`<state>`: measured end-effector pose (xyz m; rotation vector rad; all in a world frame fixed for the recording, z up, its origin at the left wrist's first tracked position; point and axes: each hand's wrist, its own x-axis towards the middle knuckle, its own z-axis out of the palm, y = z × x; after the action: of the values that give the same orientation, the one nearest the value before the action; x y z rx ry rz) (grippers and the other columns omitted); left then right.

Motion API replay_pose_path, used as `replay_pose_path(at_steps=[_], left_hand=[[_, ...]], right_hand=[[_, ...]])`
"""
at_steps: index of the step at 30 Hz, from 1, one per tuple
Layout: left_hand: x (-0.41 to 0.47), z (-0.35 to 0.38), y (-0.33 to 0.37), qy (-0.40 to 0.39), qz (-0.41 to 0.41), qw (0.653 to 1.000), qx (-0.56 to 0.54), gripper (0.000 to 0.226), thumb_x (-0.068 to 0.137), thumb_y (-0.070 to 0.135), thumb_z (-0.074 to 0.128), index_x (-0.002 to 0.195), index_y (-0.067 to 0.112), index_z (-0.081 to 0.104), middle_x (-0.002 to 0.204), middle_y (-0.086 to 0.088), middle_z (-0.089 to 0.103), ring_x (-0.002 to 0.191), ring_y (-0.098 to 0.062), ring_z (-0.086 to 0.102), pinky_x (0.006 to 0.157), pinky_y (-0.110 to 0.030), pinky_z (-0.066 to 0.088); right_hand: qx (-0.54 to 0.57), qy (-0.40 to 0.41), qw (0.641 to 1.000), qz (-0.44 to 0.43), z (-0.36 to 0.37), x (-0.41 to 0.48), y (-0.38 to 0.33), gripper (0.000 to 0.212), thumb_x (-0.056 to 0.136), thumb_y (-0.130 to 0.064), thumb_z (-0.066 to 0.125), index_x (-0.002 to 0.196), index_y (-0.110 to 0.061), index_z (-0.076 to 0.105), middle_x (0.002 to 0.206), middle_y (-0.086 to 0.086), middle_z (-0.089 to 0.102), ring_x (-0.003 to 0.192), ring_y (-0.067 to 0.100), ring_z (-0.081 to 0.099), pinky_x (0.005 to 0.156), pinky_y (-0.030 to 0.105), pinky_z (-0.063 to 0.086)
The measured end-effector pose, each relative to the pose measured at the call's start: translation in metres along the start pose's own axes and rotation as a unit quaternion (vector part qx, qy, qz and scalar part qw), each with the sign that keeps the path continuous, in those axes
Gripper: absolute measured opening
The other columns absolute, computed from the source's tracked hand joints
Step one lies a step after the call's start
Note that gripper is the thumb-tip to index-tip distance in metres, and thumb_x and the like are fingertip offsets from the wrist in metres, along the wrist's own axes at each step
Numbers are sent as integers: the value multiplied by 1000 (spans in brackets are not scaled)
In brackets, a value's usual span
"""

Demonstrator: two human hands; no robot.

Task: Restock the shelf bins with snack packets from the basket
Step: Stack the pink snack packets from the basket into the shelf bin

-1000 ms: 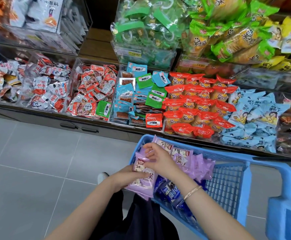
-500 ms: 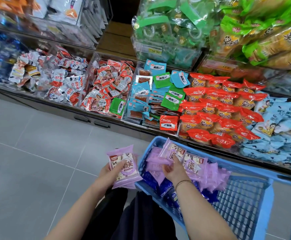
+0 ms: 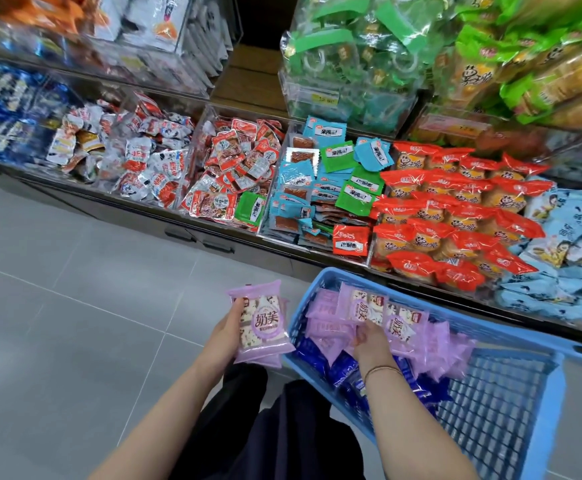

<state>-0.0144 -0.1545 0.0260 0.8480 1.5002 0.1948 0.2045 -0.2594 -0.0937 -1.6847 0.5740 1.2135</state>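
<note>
Clear shelf bins crammed with red, green and blue snacks stand just beyond the blue basket. The left hand grips a stack of purple packets above the grey floor, just left of the basket's rim. The right hand is inside the basket, fingers curled round loose purple packets lying over dark blue packets. Open floor spreads leftward.

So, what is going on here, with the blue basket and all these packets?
A person is restocking snacks. The left hand holds a small stack of purple plastic snack packets beside the blue plastic basket. The right hand is inside the basket, gripping more purple packets that lie over dark blue packets. Nothing from the basket is over the clear shelf bins yet.
</note>
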Motion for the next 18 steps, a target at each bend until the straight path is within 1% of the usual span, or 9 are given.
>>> replay_pose_path(at_steps=[2, 3, 5, 7, 9, 11, 12, 15, 18], left_hand=[[1, 2, -2, 6, 15, 1000, 11, 46, 94, 58, 36, 99, 24, 66, 82, 5, 76, 75, -11, 73, 58, -21, 51], [1, 4, -3, 9, 24, 1000, 18, 42, 94, 56, 39, 98, 24, 65, 81, 5, 76, 74, -12, 73, 60, -22, 51], [3, 8, -4, 19, 38, 998, 38, 36, 94, 54, 43, 94, 24, 63, 76, 5, 75, 72, -14, 73, 61, -24, 52], [3, 16, -2, 15, 47, 996, 71, 34, 93, 54, 45, 91, 25, 62, 74, 5, 74, 70, -12, 72, 59, -23, 51], [3, 28, 0, -3, 59, 994, 96, 34, 92, 54, 46, 87, 25, 62, 74, 6, 72, 70, -11, 70, 57, -20, 47], [0, 43, 2, -17, 68, 989, 128, 36, 91, 57, 46, 82, 25, 60, 77, 9, 68, 76, -12, 65, 64, -24, 45], [-3, 50, 4, -32, 64, 987, 147, 38, 90, 59, 45, 81, 26, 60, 80, 9, 66, 78, -11, 63, 70, -27, 45], [-13, 63, 13, -140, 44, 979, 138, 58, 79, 76, 47, 94, 23, 66, 90, 2, 74, 83, -16, 70, 77, -30, 51], [-20, 67, 19, -212, 43, 964, 154, 77, 57, 79, 52, 108, 22, 58, 95, 0, 74, 79, -13, 70, 61, -24, 54]], right_hand=[[71, 32, 996, 32, -8, -10, -5, 8, 94, -2, 46, 92, -4, 54, 89, 9, 53, 83, 19, 56, 87, 29, 50], [116, 20, 993, 31, -12, -17, -8, 6, 94, -2, 46, 95, -5, 52, 88, 9, 53, 79, 18, 55, 89, 32, 51], [156, -46, 987, 5, -18, -41, -15, 8, 94, -2, 46, 98, -8, 50, 86, 9, 54, 74, 19, 55, 77, 34, 55], [113, -120, 985, -50, -23, -67, -17, 6, 94, -4, 47, 97, -9, 49, 96, 10, 61, 83, 24, 61, 70, 34, 55], [-16, -161, 980, -116, -23, -91, -18, 2, 94, -8, 49, 93, -10, 48, 98, 8, 64, 86, 18, 65, 71, 31, 55], [-164, -165, 952, -199, -19, -107, -17, 7, 94, -13, 51, 89, -13, 46, 85, 2, 60, 69, 3, 63, 63, 17, 51], [-200, -160, 938, -232, -16, -112, -16, 9, 94, -13, 52, 87, -15, 46, 81, 0, 56, 63, -2, 59, 60, 12, 47], [-233, -144, 923, -272, -12, -122, -12, 11, 92, -12, 55, 84, -16, 48, 84, -2, 56, 68, 1, 57, 61, 9, 44], [-202, -151, 937, -243, -11, -124, -7, 13, 95, -12, 51, 83, -17, 50, 87, -2, 58, 74, 5, 56, 61, 7, 44]])
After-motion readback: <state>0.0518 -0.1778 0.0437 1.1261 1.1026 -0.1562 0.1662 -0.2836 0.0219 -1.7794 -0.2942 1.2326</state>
